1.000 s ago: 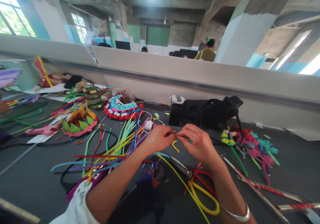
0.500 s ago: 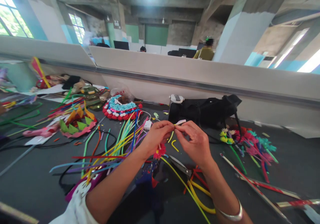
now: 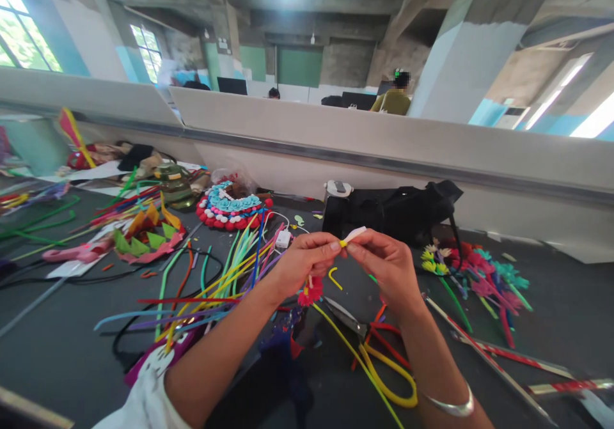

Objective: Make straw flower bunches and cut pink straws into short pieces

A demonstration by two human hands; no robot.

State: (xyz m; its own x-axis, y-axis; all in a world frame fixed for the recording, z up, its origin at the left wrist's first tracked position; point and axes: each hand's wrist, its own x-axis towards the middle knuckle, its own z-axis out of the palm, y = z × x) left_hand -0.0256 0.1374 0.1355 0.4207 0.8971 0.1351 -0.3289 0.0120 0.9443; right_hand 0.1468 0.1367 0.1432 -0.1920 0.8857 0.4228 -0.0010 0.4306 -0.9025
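My left hand point(image 3: 303, 261) and my right hand point(image 3: 387, 264) meet above the dark table, fingers pinched together on a short white stick with a yellow band point(image 3: 352, 235). A small red flower point(image 3: 310, 291) hangs below my left hand, seemingly attached to what I hold. A yellow pipe-cleaner piece point(image 3: 334, 278) lies on the table between my hands. Scissors point(image 3: 346, 317) lie just under my wrists, next to a looped yellow pipe cleaner point(image 3: 391, 381).
A fan of coloured pipe cleaners point(image 3: 211, 282) spreads to the left. Finished craft flowers point(image 3: 474, 279) lie right, a black bag point(image 3: 393, 215) behind, a red, white and blue beaded piece point(image 3: 230, 206) at the back. A person sits beyond the partition point(image 3: 336, 141).
My hands have risen slightly and the white stick now points up to the right between my fingertips. The red flower has come into view below my left hand.
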